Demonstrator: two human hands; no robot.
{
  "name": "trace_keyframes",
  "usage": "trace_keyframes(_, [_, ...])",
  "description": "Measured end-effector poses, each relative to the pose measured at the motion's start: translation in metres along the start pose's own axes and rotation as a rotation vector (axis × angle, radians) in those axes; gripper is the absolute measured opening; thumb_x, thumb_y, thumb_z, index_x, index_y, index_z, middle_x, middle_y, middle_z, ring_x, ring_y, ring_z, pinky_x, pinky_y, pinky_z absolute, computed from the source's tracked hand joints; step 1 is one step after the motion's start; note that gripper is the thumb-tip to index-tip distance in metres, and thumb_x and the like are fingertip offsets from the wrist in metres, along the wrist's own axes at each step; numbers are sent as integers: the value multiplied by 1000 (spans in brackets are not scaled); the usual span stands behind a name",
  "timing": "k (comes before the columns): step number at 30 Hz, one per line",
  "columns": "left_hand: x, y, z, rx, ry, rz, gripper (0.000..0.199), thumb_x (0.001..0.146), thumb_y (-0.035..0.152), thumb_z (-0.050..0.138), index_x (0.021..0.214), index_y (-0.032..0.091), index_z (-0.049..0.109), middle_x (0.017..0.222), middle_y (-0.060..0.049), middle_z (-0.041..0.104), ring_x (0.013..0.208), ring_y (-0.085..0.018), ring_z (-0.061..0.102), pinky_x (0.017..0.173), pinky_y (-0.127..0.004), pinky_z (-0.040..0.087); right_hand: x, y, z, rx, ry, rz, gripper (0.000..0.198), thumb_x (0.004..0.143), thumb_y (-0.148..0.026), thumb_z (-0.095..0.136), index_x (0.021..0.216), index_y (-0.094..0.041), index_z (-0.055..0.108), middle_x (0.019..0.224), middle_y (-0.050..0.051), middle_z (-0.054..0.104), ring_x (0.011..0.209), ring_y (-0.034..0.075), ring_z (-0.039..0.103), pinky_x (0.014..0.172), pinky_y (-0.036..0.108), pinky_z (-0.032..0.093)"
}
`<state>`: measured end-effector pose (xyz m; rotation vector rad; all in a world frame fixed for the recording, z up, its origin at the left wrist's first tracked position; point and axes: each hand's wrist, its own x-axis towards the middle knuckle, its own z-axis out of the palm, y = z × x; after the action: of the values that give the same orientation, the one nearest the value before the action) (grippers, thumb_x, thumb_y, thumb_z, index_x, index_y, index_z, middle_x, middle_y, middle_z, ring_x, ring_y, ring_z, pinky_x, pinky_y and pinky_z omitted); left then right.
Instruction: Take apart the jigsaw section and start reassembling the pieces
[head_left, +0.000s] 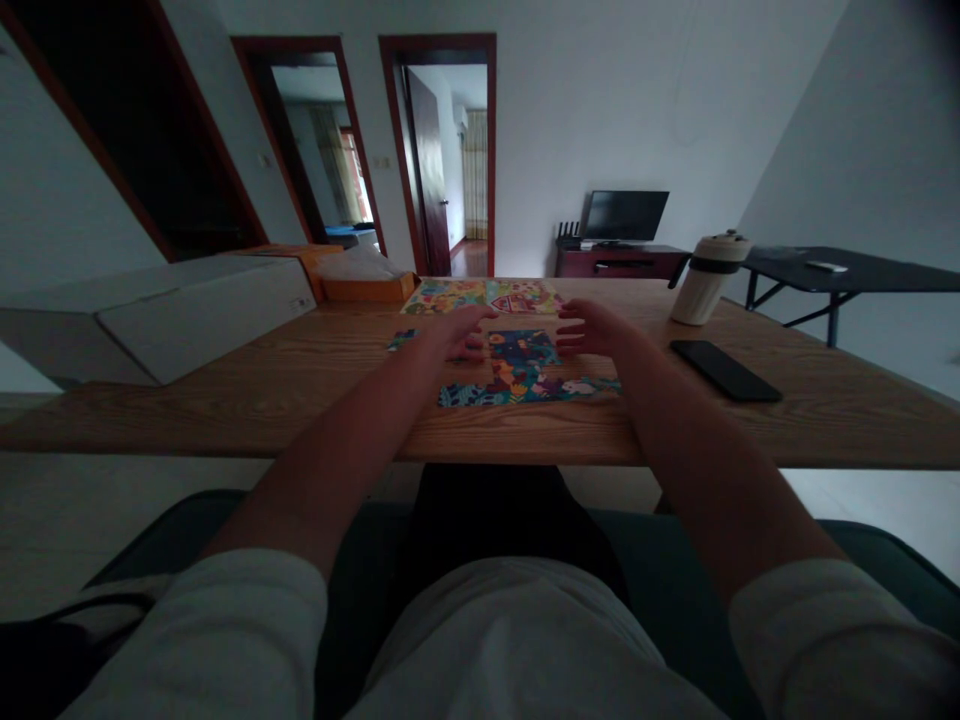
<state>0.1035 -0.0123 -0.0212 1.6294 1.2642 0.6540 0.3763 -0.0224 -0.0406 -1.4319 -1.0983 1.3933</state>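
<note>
A partly joined jigsaw puzzle (517, 375) with a dark blue, colourful picture lies on the wooden table in front of me. My left hand (466, 335) hovers at its upper left side, fingers apart and nothing visible in them. On the other side, my right hand (589, 328) is held with spread fingers near the puzzle's upper right part; it also appears to hold nothing. Some puzzle pieces (403, 340) lie left of my left hand, partly hidden by the forearm. Behind both hands is a bright printed picture sheet (442, 297).
A long white box (202, 310) and an orange box (367, 288) with clear plastic stand at the left. To the right are a black phone (725, 371) and a cream tumbler (709, 280). The wooden table's (525, 447) front edge is close to my body.
</note>
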Motion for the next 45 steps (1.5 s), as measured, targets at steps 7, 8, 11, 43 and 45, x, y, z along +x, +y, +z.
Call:
trace_keyframes(7, [5,7,6,-409,164,-280,63,87,37,68,143,22,43,136,-21,53,93,-27,68,72,-38,61,3,1,-2,293,39,156,36,91,-37,58,123,-20,52,113,18,60,95,28,68,62,34,64])
trace_keyframes(8, [6,6,8,-416,178,-285,63,87,36,68,143,23,42,138,-21,51,92,-26,68,71,-37,61,4,1,-3,313,48,160,35,92,-35,57,123,-21,52,111,17,61,92,27,68,60,32,63])
trace_keyframes(11, [11,3,11,-435,199,-301,57,89,35,66,140,23,44,132,-19,53,87,-23,67,67,-32,59,5,1,-2,359,70,163,30,93,-31,56,121,-20,52,103,15,61,81,23,67,53,27,59])
trace_keyframes(43, [18,-19,33,-321,4,17,40,74,-6,65,106,17,58,83,-4,68,74,-16,67,69,-27,56,15,10,20,159,34,-45,6,95,-22,57,100,-23,56,89,4,64,64,15,60,55,26,53])
trace_keyframes(45, [17,-19,34,-314,17,9,39,74,-7,64,105,16,58,82,-4,68,73,-15,67,70,-27,56,12,10,23,142,22,-58,6,95,-22,59,100,-23,56,90,4,65,68,16,64,59,27,56])
